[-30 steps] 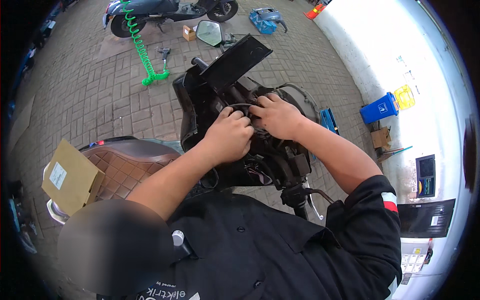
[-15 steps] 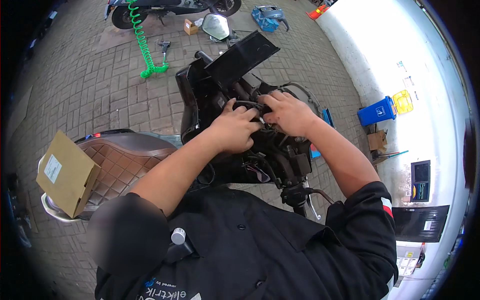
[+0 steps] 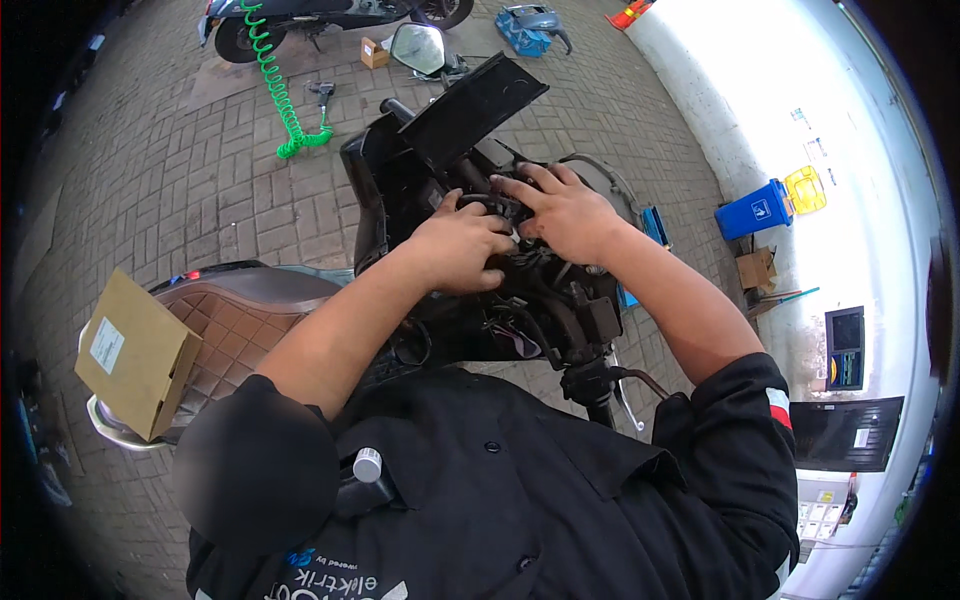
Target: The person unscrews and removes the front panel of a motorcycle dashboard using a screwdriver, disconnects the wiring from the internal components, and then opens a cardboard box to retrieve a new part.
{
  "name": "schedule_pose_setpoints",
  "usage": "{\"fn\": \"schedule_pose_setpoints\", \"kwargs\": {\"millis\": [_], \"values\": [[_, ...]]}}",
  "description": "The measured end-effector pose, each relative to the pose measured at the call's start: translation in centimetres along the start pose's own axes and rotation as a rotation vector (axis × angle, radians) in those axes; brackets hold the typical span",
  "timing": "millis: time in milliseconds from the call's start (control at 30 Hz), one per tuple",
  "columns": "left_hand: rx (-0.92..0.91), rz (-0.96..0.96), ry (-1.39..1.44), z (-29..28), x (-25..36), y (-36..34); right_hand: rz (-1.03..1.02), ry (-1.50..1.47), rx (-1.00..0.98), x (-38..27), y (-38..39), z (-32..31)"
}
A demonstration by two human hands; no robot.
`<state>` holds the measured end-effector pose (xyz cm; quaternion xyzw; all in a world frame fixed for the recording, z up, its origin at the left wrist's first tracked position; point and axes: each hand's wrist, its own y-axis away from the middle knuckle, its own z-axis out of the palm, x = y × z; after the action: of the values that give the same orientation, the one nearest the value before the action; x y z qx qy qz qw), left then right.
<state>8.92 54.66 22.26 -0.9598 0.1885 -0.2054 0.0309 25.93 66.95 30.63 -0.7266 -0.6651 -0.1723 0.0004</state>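
Both hands are inside the opened front of a dark scooter, among black cables [image 3: 478,198] and metal parts. My left hand [image 3: 455,248] is palm down, its fingers bent over the cables and its thumb apart; what the fingertips grip is hidden. A small white piece [image 3: 514,238] shows between the two hands, by the left fingertips. On the right, my right hand [image 3: 575,218] has its index and middle fingers stretched over the parts, and its thumb is close to the white piece. A black panel [image 3: 475,110] stands tilted up beyond both hands.
A cardboard box [image 3: 135,355] lies on the brown quilted seat [image 3: 235,345] at left. The handlebar grip [image 3: 598,388] and brake lever stick out near me. A mirror [image 3: 418,48], green coiled hose [image 3: 285,120] and another scooter [image 3: 330,15] are farther off. A blue bin [image 3: 752,210] stands by the white wall.
My right index and middle fingers have straightened and spread out over the parts. My left hand stays over the cables with little change. The view has shifted slightly.
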Motion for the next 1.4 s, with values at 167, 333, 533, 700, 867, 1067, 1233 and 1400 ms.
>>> {"fn": "schedule_pose_setpoints", "kwargs": {"millis": [167, 333, 533, 700, 867, 1067, 1233, 1400], "values": [[0.033, -0.045, -0.002, 0.4, 0.5, 0.3, -0.013, -0.021, -0.047, -0.1, 0.6, -0.9], [0.071, -0.079, -0.086, 1.2, 0.8, 0.1, 0.025, -0.107, 0.023, 0.7, 2.5, -1.3], [0.135, -0.056, -0.058, 1.8, 0.7, 0.2, 0.3, -0.134, 0.18, 2.4, 3.6, -1.3], [0.034, -0.082, -0.105, 0.9, 0.9, -0.2, 0.235, -0.159, 0.172, 0.8, 2.0, -1.3], [-0.055, -0.138, -0.092, 0.3, 1.5, -0.6, 0.085, -0.126, 0.079, 0.5, 0.7, -0.3], [-0.082, -0.132, -0.049, 0.1, 1.2, -0.5, -0.028, -0.066, -0.022, 0.2, -0.2, -0.3], [-0.082, -0.077, 0.031, 0.2, 0.1, -0.5, -0.08, 0.098, -0.133, -0.1, -1.6, 0.7], [-0.092, -0.06, 0.04, 0.0, -0.1, -0.4, -0.107, 0.083, -0.134, 0.1, -1.9, 0.3]]}}
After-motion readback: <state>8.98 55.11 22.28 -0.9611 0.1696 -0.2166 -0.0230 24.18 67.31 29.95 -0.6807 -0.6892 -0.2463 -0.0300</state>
